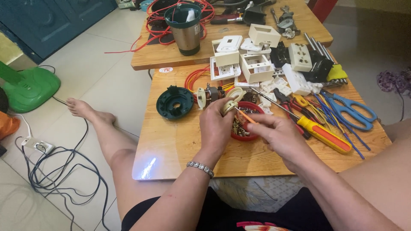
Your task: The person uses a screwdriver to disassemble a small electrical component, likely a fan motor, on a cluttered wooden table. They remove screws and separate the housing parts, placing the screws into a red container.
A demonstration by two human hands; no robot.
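- At frame centre, the left hand [217, 124] has its grip clenched around a cream plastic part [231, 104], raised off the counter [180, 141] so it can be worked on.
- The right hand [278, 131] pinches a thin orange-handled tool [245, 115], tip aimed at that part.
- A red bowl [245, 136] of small metal pieces sits directly beneath, probably to catch anything that drops.
- The yellow screwdriver [325, 134] and blue scissors [353, 112] lie right of centre, within reach.
- A small motor [210, 95] and dark green round cover [174, 102] rest just above the hands.
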